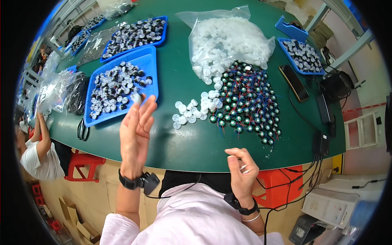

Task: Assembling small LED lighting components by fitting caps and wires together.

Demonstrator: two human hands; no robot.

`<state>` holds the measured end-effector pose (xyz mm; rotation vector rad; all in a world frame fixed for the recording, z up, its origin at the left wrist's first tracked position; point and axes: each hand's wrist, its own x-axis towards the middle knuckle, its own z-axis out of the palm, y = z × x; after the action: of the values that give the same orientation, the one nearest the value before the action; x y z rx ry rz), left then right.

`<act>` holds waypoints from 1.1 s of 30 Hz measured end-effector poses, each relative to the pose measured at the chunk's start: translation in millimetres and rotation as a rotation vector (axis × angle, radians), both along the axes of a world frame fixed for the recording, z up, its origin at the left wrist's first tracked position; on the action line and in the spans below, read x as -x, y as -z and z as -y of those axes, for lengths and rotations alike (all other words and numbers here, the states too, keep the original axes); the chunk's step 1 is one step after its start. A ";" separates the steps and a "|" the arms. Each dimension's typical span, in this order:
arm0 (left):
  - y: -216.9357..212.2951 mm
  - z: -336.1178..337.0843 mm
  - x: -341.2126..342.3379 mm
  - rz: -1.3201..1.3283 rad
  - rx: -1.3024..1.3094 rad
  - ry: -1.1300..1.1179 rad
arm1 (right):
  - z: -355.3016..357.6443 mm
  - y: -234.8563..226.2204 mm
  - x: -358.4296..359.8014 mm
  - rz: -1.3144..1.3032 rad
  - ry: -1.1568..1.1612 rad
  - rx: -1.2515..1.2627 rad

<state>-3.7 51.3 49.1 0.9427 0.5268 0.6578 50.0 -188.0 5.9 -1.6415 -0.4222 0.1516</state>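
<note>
My left hand (138, 128) reaches over the near edge of a blue tray (152, 81), its fingers stretched out. Just past the fingertips is a small blurred cap-like piece (136, 98), white with a dark part; it looks apart from them. In the tray lie many small clear-and-black capped pieces (116, 87). My right hand (241, 169), by the table's front edge, is curled around a small white piece (244, 167), mostly hidden by the fingers. Ahead of it are loose translucent white caps (188, 112) and a pile of round dark parts (245, 106) with red and blue wires.
An open plastic bag (228, 38) of white caps lies on the green table (183, 151). Other blue trays (163, 28) of pieces stand around. A phone (294, 83) and cables (320, 145) are at right. A person (38, 153) works at far left; red stools (83, 165) stand below.
</note>
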 end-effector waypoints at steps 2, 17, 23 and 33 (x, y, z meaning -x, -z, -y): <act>8.1 -9.2 -2.4 -0.090 -0.059 0.011 | -0.2 -0.9 -1.0 -0.005 0.051 -0.042; 38.8 0.0 -1.9 -0.561 -0.879 0.506 | -10.1 17.2 -2.9 0.284 -0.071 0.111; 34.4 49.0 14.7 -0.174 0.330 0.754 | 6.0 -11.0 0.7 -0.019 -0.212 0.273; 53.9 74.1 12.5 -0.127 0.441 0.772 | 15.2 -24.8 -1.0 0.087 -0.312 0.389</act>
<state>-16.3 -22.8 -4.7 0.6895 0.3539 -0.2131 51.0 -203.1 30.7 -1.9593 -0.7514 0.4182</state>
